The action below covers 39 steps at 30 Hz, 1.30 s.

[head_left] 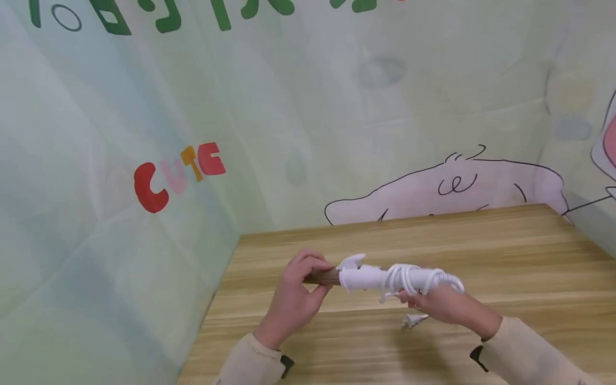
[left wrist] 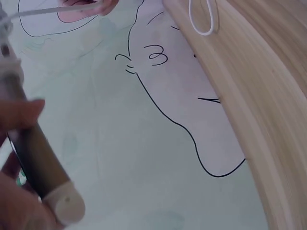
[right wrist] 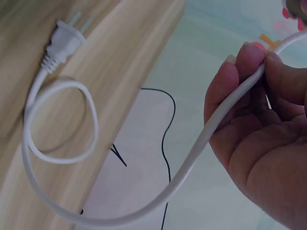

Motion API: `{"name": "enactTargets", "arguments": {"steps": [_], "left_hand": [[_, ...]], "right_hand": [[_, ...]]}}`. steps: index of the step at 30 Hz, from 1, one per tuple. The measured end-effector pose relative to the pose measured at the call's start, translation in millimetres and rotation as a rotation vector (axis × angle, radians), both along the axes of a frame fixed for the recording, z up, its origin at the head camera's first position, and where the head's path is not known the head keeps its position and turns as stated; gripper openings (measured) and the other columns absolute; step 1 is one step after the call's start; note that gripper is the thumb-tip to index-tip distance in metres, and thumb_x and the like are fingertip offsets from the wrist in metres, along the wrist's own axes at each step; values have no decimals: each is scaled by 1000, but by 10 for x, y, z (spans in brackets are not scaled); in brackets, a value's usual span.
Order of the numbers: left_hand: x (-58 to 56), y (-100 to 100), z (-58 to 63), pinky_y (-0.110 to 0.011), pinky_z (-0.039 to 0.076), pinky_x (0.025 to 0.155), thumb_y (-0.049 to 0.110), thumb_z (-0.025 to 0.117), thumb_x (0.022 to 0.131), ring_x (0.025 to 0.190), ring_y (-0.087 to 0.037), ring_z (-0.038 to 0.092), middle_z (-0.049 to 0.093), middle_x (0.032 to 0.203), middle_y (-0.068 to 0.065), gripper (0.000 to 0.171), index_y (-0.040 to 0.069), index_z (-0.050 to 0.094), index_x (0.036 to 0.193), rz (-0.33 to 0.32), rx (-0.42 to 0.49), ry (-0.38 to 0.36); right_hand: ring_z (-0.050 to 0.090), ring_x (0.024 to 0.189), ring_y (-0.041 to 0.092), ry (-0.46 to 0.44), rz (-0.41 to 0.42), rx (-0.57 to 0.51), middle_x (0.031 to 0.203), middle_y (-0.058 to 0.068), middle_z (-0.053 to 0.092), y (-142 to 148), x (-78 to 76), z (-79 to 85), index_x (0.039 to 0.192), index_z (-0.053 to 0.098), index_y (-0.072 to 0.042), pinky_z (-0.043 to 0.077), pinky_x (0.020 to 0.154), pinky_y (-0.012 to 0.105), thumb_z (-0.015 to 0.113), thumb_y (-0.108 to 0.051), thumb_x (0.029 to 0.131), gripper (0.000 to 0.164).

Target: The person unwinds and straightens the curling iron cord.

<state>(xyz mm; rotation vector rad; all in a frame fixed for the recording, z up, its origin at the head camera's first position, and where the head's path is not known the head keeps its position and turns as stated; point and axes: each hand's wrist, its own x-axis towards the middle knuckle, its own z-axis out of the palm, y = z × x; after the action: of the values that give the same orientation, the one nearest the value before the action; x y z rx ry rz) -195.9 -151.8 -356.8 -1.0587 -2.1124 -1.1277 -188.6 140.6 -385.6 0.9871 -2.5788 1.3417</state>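
A white curling iron (head_left: 363, 278) with a dark barrel is held level above the wooden table. My left hand (head_left: 294, 297) grips it by the barrel, thumb below and fingers over the top. The left wrist view shows the barrel (left wrist: 41, 160) with its pale end cap (left wrist: 69, 206) beside the fingers. White cord (head_left: 399, 278) is looped several times round the handle. Below the handle, my right hand (head_left: 445, 305) pinches the cord (right wrist: 192, 148) between thumb and fingertips. From there the cord hangs in a curve with one loop and ends in a two-pin plug (right wrist: 67, 42).
The wood-grain table (head_left: 505, 251) extends beneath both hands. A pale green printed cloth (head_left: 298, 128) with a cartoon figure and coloured letters (head_left: 151, 187) hangs behind its back edge and along the left side.
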Motion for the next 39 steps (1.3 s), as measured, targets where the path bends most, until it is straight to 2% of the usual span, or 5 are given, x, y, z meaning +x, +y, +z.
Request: {"name": "enactTargets", "arguments": {"steps": [5, 12, 25, 30, 39], "left_hand": [[-7, 50, 64, -29, 56, 73, -15, 81, 69, 87, -15, 61, 60, 100, -3, 35, 5, 71, 96, 249, 50, 36], [-99, 24, 71, -38, 54, 73, -14, 82, 66, 83, -21, 61, 63, 94, -7, 33, 4, 74, 92, 434, 46, 115], [-52, 133, 0, -46, 42, 72, -11, 80, 69, 86, -29, 61, 63, 95, -9, 28, 5, 75, 92, 517, -97, 405], [-53, 184, 26, -48, 42, 72, -12, 78, 68, 85, -28, 61, 63, 93, -8, 29, 6, 75, 91, 522, -108, 495], [-31, 278, 19, -47, 41, 73, -9, 76, 72, 85, -26, 60, 62, 93, -7, 25, 7, 75, 91, 522, -150, 517]], "right_hand": [[58, 68, 3, -168, 45, 12, 76, -4, 62, -92, 138, -92, 89, 68, -4, 52, 59, 26, 64, 0, 93, 7], [55, 66, -2, -15, 117, 28, 74, -11, 59, -191, 303, -230, 83, 66, -10, 50, 56, 22, 65, 7, 89, 18], [67, 89, 13, 134, -20, -58, 98, 3, 72, -301, 349, -261, 104, 71, -4, 55, 75, 30, 75, -4, 86, 19], [65, 106, 22, 12, -79, -344, 112, 11, 69, -462, 344, -15, 120, 64, 4, 49, 94, 28, 73, -2, 87, 35], [69, 77, 20, -364, -392, -882, 89, 20, 68, -800, 357, 255, 108, 62, 13, 57, 74, 34, 66, 6, 90, 20]]}}
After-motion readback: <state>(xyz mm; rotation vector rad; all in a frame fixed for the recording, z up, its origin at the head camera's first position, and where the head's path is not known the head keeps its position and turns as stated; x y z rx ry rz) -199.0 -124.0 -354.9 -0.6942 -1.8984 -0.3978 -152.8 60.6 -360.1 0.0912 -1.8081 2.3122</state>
